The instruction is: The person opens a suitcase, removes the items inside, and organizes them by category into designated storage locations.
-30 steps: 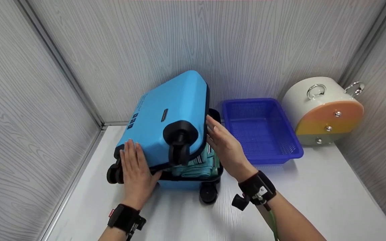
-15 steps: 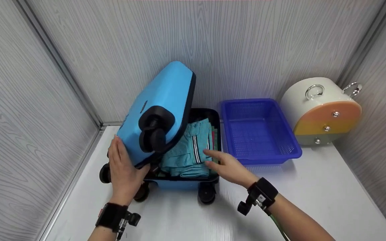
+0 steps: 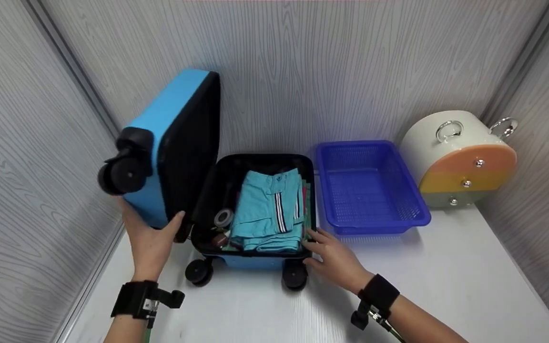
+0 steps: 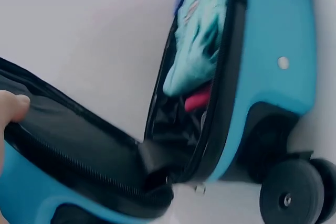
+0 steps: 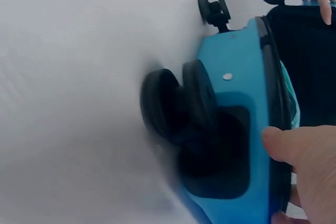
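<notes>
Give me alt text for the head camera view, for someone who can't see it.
A small blue suitcase lies open on a white table, folded teal clothes inside. The left hand holds the raised lid near upright; the right hand rests at the case's near right corner. A blue basket and a white pot on its side sit to the right.

Small round items beside the folded clothes, too dim to identify.
</notes>
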Available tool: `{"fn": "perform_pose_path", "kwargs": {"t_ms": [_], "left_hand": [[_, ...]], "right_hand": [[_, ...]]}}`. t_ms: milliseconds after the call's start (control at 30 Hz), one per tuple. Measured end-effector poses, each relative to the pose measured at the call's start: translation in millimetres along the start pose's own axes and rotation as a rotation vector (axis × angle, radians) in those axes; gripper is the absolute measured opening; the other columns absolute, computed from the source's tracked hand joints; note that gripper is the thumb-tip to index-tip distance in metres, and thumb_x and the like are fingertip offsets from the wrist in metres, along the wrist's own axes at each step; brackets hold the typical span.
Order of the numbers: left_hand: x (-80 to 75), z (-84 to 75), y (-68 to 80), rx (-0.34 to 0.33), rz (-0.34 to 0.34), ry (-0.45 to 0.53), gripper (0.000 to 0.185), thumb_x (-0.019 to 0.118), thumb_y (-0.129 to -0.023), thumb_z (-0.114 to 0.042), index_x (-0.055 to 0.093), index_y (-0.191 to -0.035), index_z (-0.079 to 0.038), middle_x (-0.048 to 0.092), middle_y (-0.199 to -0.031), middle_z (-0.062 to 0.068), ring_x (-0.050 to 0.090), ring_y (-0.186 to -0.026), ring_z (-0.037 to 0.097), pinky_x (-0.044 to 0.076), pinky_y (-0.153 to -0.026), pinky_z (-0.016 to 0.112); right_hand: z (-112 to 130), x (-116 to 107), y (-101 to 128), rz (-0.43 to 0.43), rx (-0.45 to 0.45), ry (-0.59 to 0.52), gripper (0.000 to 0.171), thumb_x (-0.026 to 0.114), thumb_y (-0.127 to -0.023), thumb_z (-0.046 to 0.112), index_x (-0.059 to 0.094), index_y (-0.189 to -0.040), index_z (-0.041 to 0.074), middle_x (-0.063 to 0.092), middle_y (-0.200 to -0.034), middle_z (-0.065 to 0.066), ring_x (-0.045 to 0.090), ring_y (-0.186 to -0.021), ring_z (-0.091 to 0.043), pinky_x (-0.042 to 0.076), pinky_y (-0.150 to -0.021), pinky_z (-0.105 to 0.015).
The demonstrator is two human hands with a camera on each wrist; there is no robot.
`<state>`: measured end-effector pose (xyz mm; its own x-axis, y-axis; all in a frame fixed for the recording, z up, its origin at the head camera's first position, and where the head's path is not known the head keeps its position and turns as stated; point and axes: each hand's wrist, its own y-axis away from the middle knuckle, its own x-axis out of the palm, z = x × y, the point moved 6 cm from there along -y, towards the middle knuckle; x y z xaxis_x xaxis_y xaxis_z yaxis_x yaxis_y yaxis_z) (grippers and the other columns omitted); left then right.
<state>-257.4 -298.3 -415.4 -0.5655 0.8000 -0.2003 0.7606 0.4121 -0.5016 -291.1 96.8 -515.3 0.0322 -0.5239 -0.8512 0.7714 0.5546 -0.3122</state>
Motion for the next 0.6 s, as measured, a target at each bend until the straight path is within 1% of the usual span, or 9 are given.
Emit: {"fn": "perform_pose_path", "kwargs": {"t_ms": [67,133,200,233,300,367,433,500,600], "left_hand": [[-8.9,9.9,-3.1,-0.062,-0.004,0.010,0.120,0.085,-0.086,-0.019,-0.005,-0.165,-0.031,0.012,-0.168,-0.001,0.016,-0.151,0.015,0.014,-0.121,0.039],[-18.0,26.2,-6.1,-0.119,-0.013,0.002,0.118,0.082,-0.089,-0.027,-0.008,-0.164,-0.032,0.007,-0.169,-0.004,0.012,-0.152,0.011,0.011,-0.122,0.036],[-27.1,44.0,-7.8,-0.198,-0.024,-0.001,0.115,0.079,-0.091,-0.035,-0.011,-0.163,-0.034,0.002,-0.169,-0.008,0.007,-0.152,0.008,0.008,-0.123,0.034],[-31.4,52.3,-8.6,-0.242,-0.029,0.011,0.114,0.077,-0.092,-0.039,-0.013,-0.162,-0.036,-0.001,-0.169,-0.009,0.004,-0.152,0.006,0.006,-0.123,0.033],[-39.7,65.0,-9.4,-0.325,-0.035,0.067,0.112,0.074,-0.094,-0.041,-0.015,-0.161,-0.039,-0.006,-0.168,-0.012,0.000,-0.151,0.004,0.003,-0.123,0.032],[-46.5,72.3,-8.4,-0.402,-0.035,0.142,0.109,0.071,-0.096,-0.041,-0.016,-0.160,-0.040,-0.008,-0.168,-0.012,-0.003,-0.152,0.004,0.002,-0.124,0.034],[-51.3,76.0,-6.7,-0.456,-0.027,0.205,0.106,0.069,-0.098,-0.039,-0.017,-0.160,-0.038,-0.008,-0.169,-0.010,-0.003,-0.153,0.008,0.003,-0.124,0.036],[-53.9,79.1,-3.7,-0.507,-0.015,0.234,0.104,0.066,-0.099,-0.040,-0.017,-0.161,-0.035,-0.007,-0.170,-0.006,-0.001,-0.154,0.012,0.006,-0.124,0.038],[-55.6,87.1,0.2,-0.579,0.003,0.263,0.103,0.063,-0.100,-0.043,-0.020,-0.161,-0.031,-0.011,-0.170,-0.004,-0.001,-0.155,0.017,0.008,-0.125,0.041]], "right_hand": [[0,3,-1,-0.021,0.016,-0.008,0.042,0.079,-0.093,0.022,0.071,-0.130,0.006,0.049,-0.152,-0.019,0.043,-0.140,-0.046,0.043,-0.107,-0.059],[0,4,-2,-0.042,0.028,-0.010,0.039,0.078,-0.093,0.022,0.072,-0.127,0.007,0.050,-0.150,-0.020,0.045,-0.138,-0.045,0.042,-0.107,-0.059],[0,5,-2,-0.061,0.034,-0.013,0.036,0.078,-0.092,0.022,0.074,-0.125,0.007,0.051,-0.149,-0.021,0.045,-0.138,-0.045,0.042,-0.107,-0.059],[0,6,-1,-0.067,0.035,-0.015,0.036,0.079,-0.092,0.021,0.074,-0.124,0.007,0.051,-0.149,-0.021,0.045,-0.138,-0.045,0.042,-0.108,-0.059],[0,7,-1,-0.073,0.031,-0.021,0.035,0.079,-0.092,0.021,0.074,-0.124,0.007,0.051,-0.149,-0.021,0.045,-0.138,-0.045,0.042,-0.108,-0.059],[0,8,-1,-0.074,0.023,-0.024,0.034,0.078,-0.093,0.022,0.074,-0.123,0.008,0.050,-0.150,-0.021,0.044,-0.139,-0.045,0.042,-0.108,-0.059],[0,8,-1,-0.077,0.016,-0.029,0.034,0.078,-0.093,0.023,0.075,-0.123,0.008,0.050,-0.150,-0.022,0.045,-0.138,-0.045,0.042,-0.108,-0.058],[0,8,-1,-0.081,0.011,-0.032,0.033,0.077,-0.093,0.023,0.075,-0.123,0.008,0.050,-0.150,-0.022,0.045,-0.139,-0.045,0.042,-0.107,-0.058],[-1,9,-1,-0.088,0.012,-0.032,0.034,0.077,-0.094,0.023,0.074,-0.123,0.007,0.050,-0.150,-0.022,0.044,-0.139,-0.045,0.042,-0.108,-0.057]]}}
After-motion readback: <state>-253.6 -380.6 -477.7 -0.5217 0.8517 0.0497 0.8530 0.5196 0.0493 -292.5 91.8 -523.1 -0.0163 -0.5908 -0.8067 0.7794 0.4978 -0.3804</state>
